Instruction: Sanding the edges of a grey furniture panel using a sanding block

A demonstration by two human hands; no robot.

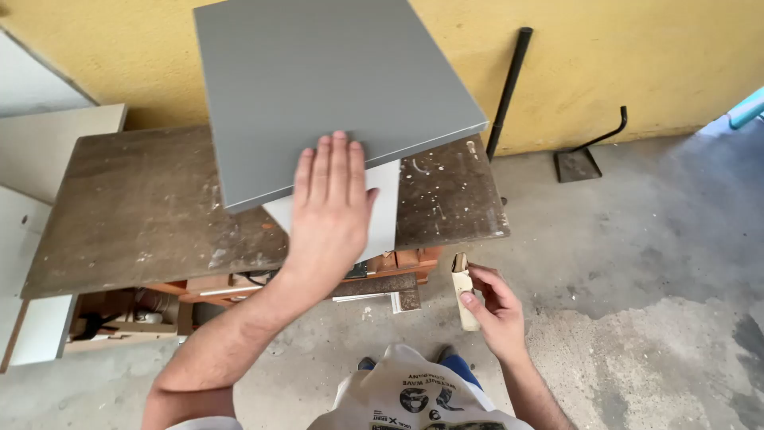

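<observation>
A grey square board (318, 87) rests tilted on a worn brown table top (135, 207), its near edge lying over a white board (386, 211). My left hand (330, 211) lies flat, fingers together, on the grey board's near edge and the white board below it. My right hand (493, 306) is off the table's front right corner, at about knee height, and grips a folded piece of tan sandpaper (463, 296) between thumb and fingers.
A yellow wall (637, 64) runs behind the table. A black pipe (509, 80) leans on the wall, and a bent black metal bracket (589, 151) stands on the concrete floor (652, 263). White panels (40, 135) lean at the left. Wood offcuts (382, 283) lie under the table.
</observation>
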